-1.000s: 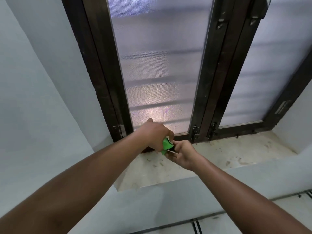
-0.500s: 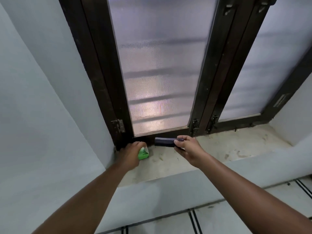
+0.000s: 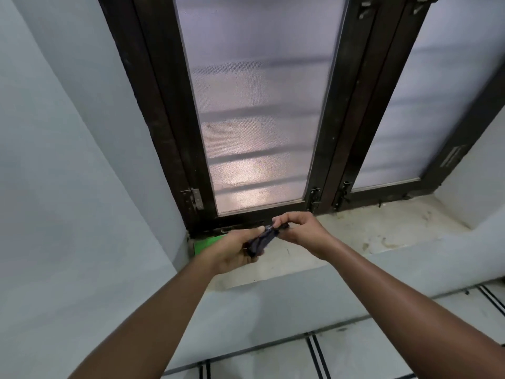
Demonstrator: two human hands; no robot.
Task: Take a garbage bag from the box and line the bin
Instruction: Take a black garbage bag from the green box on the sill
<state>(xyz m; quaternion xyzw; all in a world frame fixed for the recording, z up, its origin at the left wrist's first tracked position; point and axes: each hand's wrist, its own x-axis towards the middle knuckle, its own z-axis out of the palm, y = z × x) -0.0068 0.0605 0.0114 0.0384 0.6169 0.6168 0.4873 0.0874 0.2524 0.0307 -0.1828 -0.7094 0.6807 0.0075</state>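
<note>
A dark, tightly folded garbage bag (image 3: 261, 240) is held between both hands above the windowsill. My left hand (image 3: 232, 254) grips its lower end, fingers curled round it. My right hand (image 3: 299, 233) pinches its upper end with thumb and fingertips. The green box (image 3: 207, 243) lies on the sill in the left corner, partly hidden behind my left hand. No bin is in view.
The stained stone windowsill (image 3: 369, 233) runs right from the hands. A dark wooden window frame (image 3: 336, 149) with frosted glass stands right behind it. White walls close in on the left and below; tiled floor (image 3: 355, 354) shows at the bottom.
My left hand let go of the green box in the sill's corner and came over to the dark bag, which both hands now hold. The bag has tilted.
</note>
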